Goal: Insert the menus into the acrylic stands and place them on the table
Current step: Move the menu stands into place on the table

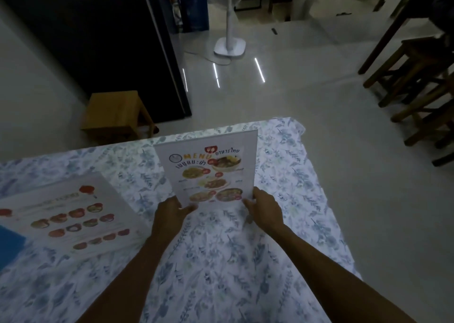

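A menu (208,168) with food photos and the word MENU stands upright near the far edge of the table (282,200), which has a blue floral cloth. It appears to sit inside a clear acrylic stand, whose edges are hard to make out. My left hand (172,212) grips its lower left corner. My right hand (264,206) holds its lower right corner. More menu sheets (73,214) with food photos lie flat on the table to the left.
A blue object (9,246) lies at the table's left edge. Beyond the table stand a wooden stool (115,114), a dark cabinet (98,40) and a white fan base (229,46). Dark wooden stools (417,82) are at the right.
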